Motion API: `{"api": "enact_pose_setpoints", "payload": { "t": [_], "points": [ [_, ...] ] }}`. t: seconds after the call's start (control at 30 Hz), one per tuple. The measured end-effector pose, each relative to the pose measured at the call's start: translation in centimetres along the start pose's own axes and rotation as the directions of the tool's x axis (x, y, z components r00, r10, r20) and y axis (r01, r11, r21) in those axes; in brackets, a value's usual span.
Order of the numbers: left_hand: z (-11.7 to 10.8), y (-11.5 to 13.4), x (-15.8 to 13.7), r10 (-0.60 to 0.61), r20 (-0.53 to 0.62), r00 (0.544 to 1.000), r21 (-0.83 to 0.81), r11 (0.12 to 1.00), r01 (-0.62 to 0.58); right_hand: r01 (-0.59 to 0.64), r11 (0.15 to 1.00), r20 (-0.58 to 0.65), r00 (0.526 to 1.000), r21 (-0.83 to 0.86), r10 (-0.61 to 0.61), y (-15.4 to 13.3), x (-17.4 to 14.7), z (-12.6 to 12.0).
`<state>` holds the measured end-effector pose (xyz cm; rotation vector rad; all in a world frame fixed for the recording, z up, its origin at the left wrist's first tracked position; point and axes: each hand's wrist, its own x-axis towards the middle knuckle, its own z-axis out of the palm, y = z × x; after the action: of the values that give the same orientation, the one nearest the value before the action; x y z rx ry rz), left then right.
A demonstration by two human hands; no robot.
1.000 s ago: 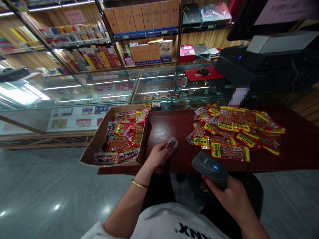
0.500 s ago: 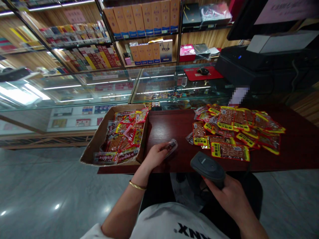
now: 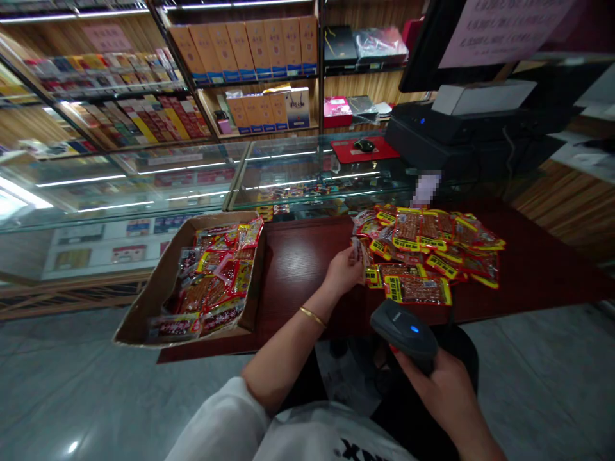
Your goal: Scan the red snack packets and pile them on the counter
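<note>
My left hand (image 3: 343, 272) is closed on a small snack packet (image 3: 358, 251), held at the left edge of a pile of snack packets (image 3: 418, 291). The pile's packets are clear with red and yellow borders and brown strips inside. Wrapped round the handle of a dark grey barcode scanner (image 3: 403, 328) is my right hand (image 3: 439, 384), just in front of the table's near edge. A blue light glows on the scanner's top. To the left, an open cardboard box (image 3: 139, 310) holds several similar packets.
The dark red wooden table (image 3: 302, 256) carries box and pile. Behind it stands a glass display counter (image 3: 283, 150) with a mouse (image 3: 364, 146) on a red pad. A monitor (image 3: 427, 57) and a black machine (image 3: 442, 137) are at the back right.
My left hand has moved right with the packet, from the table's middle to the pile's left edge. The scanner's blue light is now lit. The view has shifted to the right.
</note>
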<state>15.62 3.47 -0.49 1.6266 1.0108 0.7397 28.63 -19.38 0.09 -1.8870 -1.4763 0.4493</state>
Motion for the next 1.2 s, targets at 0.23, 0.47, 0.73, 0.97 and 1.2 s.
{"api": "enact_pose_setpoints", "payload": {
  "t": [0.23, 0.47, 0.73, 0.97, 1.2],
  "points": [
    [-0.1, 1.9, -1.8, 0.21, -0.009, 0.978, 0.499, 0.848, -0.178, -0.011, 0.998, -0.018, 1.0, -0.066, 0.01, 1.2, -0.5, -0.1],
    [-14.5, 2.9, -12.9, 0.281, -0.353, 0.893, 0.605, 0.796, -0.012, 0.078, 0.997, 0.102, 0.992, -0.023, -0.076, 1.5, 0.8, 1.4],
    [-29.4, -0.1, -20.4, -0.284, -0.476, 0.833, 0.83, 0.169, 0.532, 0.197, 0.98, 0.146, 0.969, 0.026, -0.199, -1.0, 1.7, 3.8],
    [-27.8, -1.8, -18.9, -0.364, -0.502, 0.784, 0.834, 0.034, 0.55, 0.15, 0.989, 0.172, 0.974, 0.003, -0.149, -0.9, 0.9, 4.0],
    [-28.2, -1.3, -18.2, -0.337, -0.579, 0.742, 0.775, 0.056, 0.63, 0.094, 0.995, 0.143, 0.985, 0.04, -0.098, -0.8, 0.7, 3.0]
  ]
}}
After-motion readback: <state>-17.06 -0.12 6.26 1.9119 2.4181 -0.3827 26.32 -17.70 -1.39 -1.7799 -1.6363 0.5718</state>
